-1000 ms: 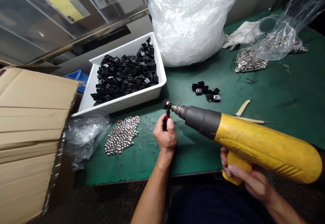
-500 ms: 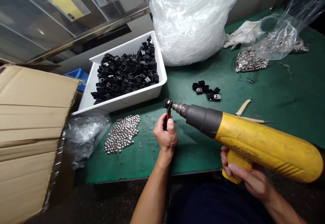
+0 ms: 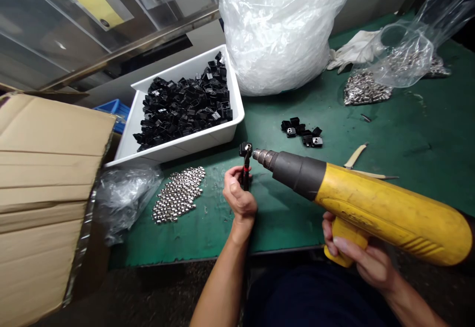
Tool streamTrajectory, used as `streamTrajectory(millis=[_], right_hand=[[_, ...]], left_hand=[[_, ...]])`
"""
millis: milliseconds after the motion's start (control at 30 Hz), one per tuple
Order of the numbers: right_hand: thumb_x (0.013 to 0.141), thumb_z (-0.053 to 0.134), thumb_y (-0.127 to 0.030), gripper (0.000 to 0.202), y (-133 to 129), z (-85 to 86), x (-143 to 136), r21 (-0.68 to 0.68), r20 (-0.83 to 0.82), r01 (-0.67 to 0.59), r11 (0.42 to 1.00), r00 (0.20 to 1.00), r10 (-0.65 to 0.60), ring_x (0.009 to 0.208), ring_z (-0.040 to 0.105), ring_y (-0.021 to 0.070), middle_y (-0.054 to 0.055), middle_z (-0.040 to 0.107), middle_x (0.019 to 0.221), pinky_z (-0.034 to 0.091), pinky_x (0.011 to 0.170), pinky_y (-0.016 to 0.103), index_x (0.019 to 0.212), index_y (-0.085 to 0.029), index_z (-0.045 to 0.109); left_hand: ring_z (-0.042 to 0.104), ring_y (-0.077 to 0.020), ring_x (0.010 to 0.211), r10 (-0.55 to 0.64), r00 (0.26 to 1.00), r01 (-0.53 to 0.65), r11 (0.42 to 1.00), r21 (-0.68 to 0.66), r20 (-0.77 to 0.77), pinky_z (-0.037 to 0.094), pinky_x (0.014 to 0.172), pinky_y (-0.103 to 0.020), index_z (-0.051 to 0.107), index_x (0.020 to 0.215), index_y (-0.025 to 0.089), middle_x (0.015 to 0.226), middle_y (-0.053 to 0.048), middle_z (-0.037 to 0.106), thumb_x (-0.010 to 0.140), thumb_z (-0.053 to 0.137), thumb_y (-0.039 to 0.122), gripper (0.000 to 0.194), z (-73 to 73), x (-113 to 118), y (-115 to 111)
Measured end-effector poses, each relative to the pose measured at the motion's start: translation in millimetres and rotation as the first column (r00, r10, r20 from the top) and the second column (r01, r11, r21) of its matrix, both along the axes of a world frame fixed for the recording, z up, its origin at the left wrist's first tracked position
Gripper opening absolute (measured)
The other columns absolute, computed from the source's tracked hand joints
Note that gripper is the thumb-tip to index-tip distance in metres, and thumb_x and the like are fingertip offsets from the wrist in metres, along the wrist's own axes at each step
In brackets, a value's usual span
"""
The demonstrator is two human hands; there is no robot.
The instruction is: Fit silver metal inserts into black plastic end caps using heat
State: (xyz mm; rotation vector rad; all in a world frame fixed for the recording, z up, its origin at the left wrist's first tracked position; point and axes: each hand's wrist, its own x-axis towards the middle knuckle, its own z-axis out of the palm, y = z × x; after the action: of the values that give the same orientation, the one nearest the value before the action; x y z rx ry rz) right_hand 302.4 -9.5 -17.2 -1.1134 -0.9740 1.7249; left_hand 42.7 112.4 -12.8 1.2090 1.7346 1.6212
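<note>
From my remote seat I see the left hand [image 3: 240, 198] curled loosely around an upright black tool [image 3: 246, 177] with a red band, the fingers wrapped behind it and the thumb lying off to one side. At its top sits a small black piece [image 3: 243, 150] with a metal fitting [image 3: 248, 147] on it; how the tool bears on them is too small for me to tell. The right hand [image 3: 371, 260] is closed round the grip of a yellow heat gun [image 3: 389, 213], its nozzle pointing at the fitting from just beside it. I judge the tool is there so skin can stay away from the heat.

Behind, a white bin [image 3: 178, 148] holds a heap of loose black pieces [image 3: 185, 104]. Loose metal fittings [image 3: 178, 196] lie spread in one layer on the green table [image 3: 285, 233], presumably for easy picking. At the right, a clear bag [image 3: 365, 89] holds more small metal parts. A large plastic sack [image 3: 282, 35] bulges beside the bin.
</note>
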Motion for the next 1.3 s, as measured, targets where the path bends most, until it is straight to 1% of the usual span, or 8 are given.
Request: streamTrajectory(millis=[100, 267, 533, 767, 900, 1067, 1200, 1300], right_hand=[[0.099, 0.06, -0.039, 0.031, -1, -2.1, 1, -0.01, -0.028, -0.048, 0.999, 0.998, 0.048, 0.076, 0.06, 0.018, 0.006, 0.061, 0.102, 0.053, 0.069, 0.035, 0.128, -0.027, 0.057], [0.099, 0.061, -0.04, 0.029, -1, -2.5, 3, -0.016, -0.013, -0.05, 0.999, 0.999, 0.05, 0.077, 0.059, 0.0181, 0.007, 0.06, 0.102, 0.053, 0.07, 0.035, 0.123, -0.025, 0.059], [0.099, 0.059, -0.041, 0.027, 2, -0.6, 2, -0.004, -0.008, -0.071, 0.997, 0.997, 0.071, 0.076, 0.058, 0.018, 0.006, 0.058, 0.102, 0.052, 0.069, 0.035, 0.121, -0.025, 0.059], [0.098, 0.06, -0.039, 0.029, 1, -0.1, 3, 0.007, -0.025, -0.055, 0.998, 0.998, 0.055, 0.076, 0.059, 0.0178, 0.005, 0.059, 0.103, 0.053, 0.069, 0.035, 0.124, -0.026, 0.057], [0.098, 0.061, -0.04, 0.03, 2, 3.3, 0, -0.006, -0.015, -0.059, 0.998, 0.998, 0.059, 0.076, 0.059, 0.0189, 0.006, 0.06, 0.102, 0.052, 0.069, 0.035, 0.124, -0.026, 0.057], [0.093, 0.067, -0.043, 0.036, 2, 9.2, -5, -0.053, -0.015, 0.051, 0.997, 0.999, -0.052, 0.072, 0.058, 0.0192, 0.005, 0.061, 0.099, 0.051, 0.066, 0.035, 0.123, -0.025, 0.058], [0.093, 0.067, -0.042, 0.034, 2, 11.3, -6, -0.05, -0.03, 0.025, 0.998, 0.999, -0.026, 0.072, 0.059, 0.0188, 0.005, 0.062, 0.098, 0.051, 0.066, 0.035, 0.121, -0.025, 0.059], [0.09, 0.07, -0.041, 0.036, 3, 14.4, -9, -0.076, -0.039, 0.088, 0.993, 0.995, -0.091, 0.07, 0.058, 0.0179, 0.005, 0.062, 0.097, 0.05, 0.064, 0.034, 0.12, -0.025, 0.06]], left_hand=[[0.068, -0.0202, 0.081, -0.004, 1.0, 0.004, 1.0, 0.004, 0.012, 0.053, 0.074, -0.033, 0.063, 0.107, 0.017, 0.099, -0.01, 0.074, 0.099, 0.026, 0.035, 0.042, -0.8, 0, 0], [0.069, -0.021, 0.081, 0.006, 0.999, -0.006, 1.0, 0.003, 0.031, 0.053, 0.073, -0.034, 0.065, 0.106, 0.015, 0.099, -0.011, 0.075, 0.097, 0.029, 0.031, 0.041, -0.3, -1, 0], [0.069, -0.0211, 0.08, 0.016, 0.999, -0.016, 1.0, -0.018, 0.028, 0.054, 0.073, -0.035, 0.066, 0.104, 0.015, 0.098, -0.011, 0.075, 0.095, 0.03, 0.029, 0.039, -0.3, -1, 0], [0.069, -0.0207, 0.08, 0.01, 1.0, -0.01, 1.0, -0.024, 0.018, 0.054, 0.073, -0.034, 0.066, 0.104, 0.015, 0.098, -0.01, 0.075, 0.096, 0.029, 0.03, 0.04, -0.1, -2, 0], [0.069, -0.0206, 0.08, 0.015, 1.0, -0.014, 1.0, -0.019, 0.02, 0.054, 0.073, -0.034, 0.066, 0.104, 0.016, 0.097, -0.01, 0.075, 0.096, 0.029, 0.03, 0.04, 0.0, -1, 0], [0.069, -0.0207, 0.079, 0.013, 1.0, -0.012, 1.0, -0.028, 0.021, 0.054, 0.073, -0.034, 0.065, 0.105, 0.015, 0.097, -0.01, 0.074, 0.096, 0.029, 0.029, 0.039, 1.5, -1, 0], [0.069, -0.0204, 0.08, 0.01, 1.0, -0.009, 1.0, -0.026, 0.023, 0.053, 0.073, -0.033, 0.065, 0.104, 0.016, 0.097, -0.01, 0.074, 0.096, 0.029, 0.029, 0.039, 2.4, -1, 0], [0.069, -0.0203, 0.08, 0.018, 1.0, -0.017, 0.999, -0.03, 0.016, 0.053, 0.073, -0.033, 0.066, 0.104, 0.015, 0.097, -0.01, 0.075, 0.096, 0.029, 0.029, 0.04, 2.2, -1, 0]])
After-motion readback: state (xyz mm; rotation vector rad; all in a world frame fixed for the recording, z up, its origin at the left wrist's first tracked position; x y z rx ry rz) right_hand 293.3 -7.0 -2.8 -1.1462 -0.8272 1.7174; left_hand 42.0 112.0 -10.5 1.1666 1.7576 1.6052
